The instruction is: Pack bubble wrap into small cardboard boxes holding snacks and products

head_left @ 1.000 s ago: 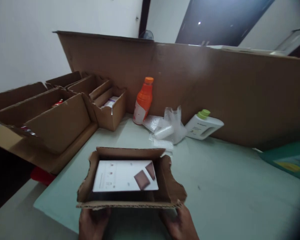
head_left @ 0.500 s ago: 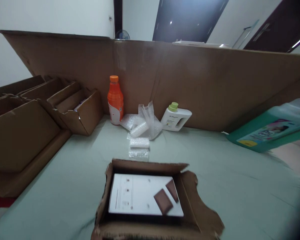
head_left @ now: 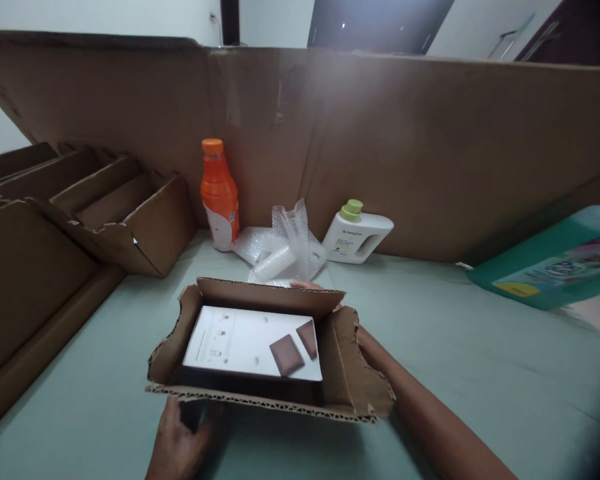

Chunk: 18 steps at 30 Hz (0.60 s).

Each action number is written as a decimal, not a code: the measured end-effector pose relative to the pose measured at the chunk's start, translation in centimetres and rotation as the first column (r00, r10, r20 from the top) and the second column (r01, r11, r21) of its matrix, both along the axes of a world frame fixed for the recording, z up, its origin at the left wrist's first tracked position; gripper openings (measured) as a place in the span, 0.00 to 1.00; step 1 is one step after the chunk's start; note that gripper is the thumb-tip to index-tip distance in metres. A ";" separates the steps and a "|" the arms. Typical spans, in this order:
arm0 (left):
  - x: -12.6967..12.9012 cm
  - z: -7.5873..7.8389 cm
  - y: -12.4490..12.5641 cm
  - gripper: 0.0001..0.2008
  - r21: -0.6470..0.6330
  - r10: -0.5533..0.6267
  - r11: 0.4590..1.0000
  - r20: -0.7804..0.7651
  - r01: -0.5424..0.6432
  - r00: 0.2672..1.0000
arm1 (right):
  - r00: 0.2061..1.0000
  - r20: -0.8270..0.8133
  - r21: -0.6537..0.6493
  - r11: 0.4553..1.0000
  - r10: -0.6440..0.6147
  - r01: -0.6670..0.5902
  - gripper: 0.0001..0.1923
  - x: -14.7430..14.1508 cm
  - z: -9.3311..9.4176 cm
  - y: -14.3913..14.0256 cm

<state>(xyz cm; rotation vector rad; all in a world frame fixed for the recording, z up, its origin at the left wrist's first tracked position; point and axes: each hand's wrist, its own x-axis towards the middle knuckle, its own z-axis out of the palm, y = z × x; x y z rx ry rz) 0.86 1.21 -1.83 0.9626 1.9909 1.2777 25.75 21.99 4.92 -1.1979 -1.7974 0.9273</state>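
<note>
The open cardboard box (head_left: 260,347) sits on the pale green table (head_left: 455,347), close to its near edge and a little left of the middle. Inside it a white printed card (head_left: 245,343) with two brown patches lies flat on the bottom.

The left hand (head_left: 180,443) is under the box's near wall at its left corner, fingers curled against the cardboard; whether it grips or only props the wall cannot be told. The right forearm runs along the box's right side, and the right hand (head_left: 307,285) is almost wholly hidden behind the far flap, only fingertips showing over its rim, so how far it is open cannot be told either.

With the hands on opposite walls, the box looks best handled level, so that the card stays flat. The ragged side flaps are probably too weak to carry any load, so the pressure seems better placed on the straight walls.

Just beyond the far flap lies a heap of bubble wrap (head_left: 285,250), very near the right fingertips. An orange bottle (head_left: 219,197) stands left of it, and a white jug with a green cap (head_left: 357,233) lies right of it, both against the tall cardboard sheet (head_left: 430,147) along the far edge. Empty cardboard trays (head_left: 105,213) crowd the left edge, and a teal package (head_left: 555,267) lies at the right edge.
</note>
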 end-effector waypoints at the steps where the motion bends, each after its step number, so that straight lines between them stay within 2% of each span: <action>1: 0.1 0.0 -0.2 0.36 -0.021 0.007 1.000 -0.010 -0.007 1.000 | 0.998 -0.029 -0.045 0.998 0.052 -0.054 0.16 -1.1 -0.2 0.9; 3: 0.1 -0.1 -0.4 0.37 -0.062 0.021 0.998 -0.027 -0.022 0.999 | 0.988 -0.087 -0.132 0.981 0.131 -0.142 0.12 -2.4 -0.6 1.8; 6: -0.4 -0.5 -0.6 0.40 -0.083 -0.001 0.997 0.005 0.001 1.000 | 0.988 -0.133 -0.187 0.977 0.076 -0.100 0.08 -1.0 -0.4 1.4; 9: -0.8 -0.7 -0.6 0.41 -0.063 -0.051 0.997 0.050 0.054 0.997 | 0.980 -0.169 -0.224 0.973 -0.101 0.062 0.11 3.7 0.7 -0.6; 12: -1.1 -0.4 -0.5 0.42 -0.030 -0.101 0.994 0.081 0.103 0.992 | 0.934 -0.205 -0.282 0.931 -0.292 0.229 0.15 9.0 2.1 -4.0; 15: -1.3 0.4 -0.2 0.40 -0.012 -0.145 0.989 0.081 0.146 0.986 | 0.876 -0.253 -0.375 0.876 -0.412 0.303 0.21 12.8 2.7 -7.7; 18: -1.6 1.1 0.0 0.36 0.012 -0.181 0.983 0.030 0.181 0.983 | 0.815 -0.276 -0.439 0.821 -0.509 0.364 0.22 15.4 2.2 -10.5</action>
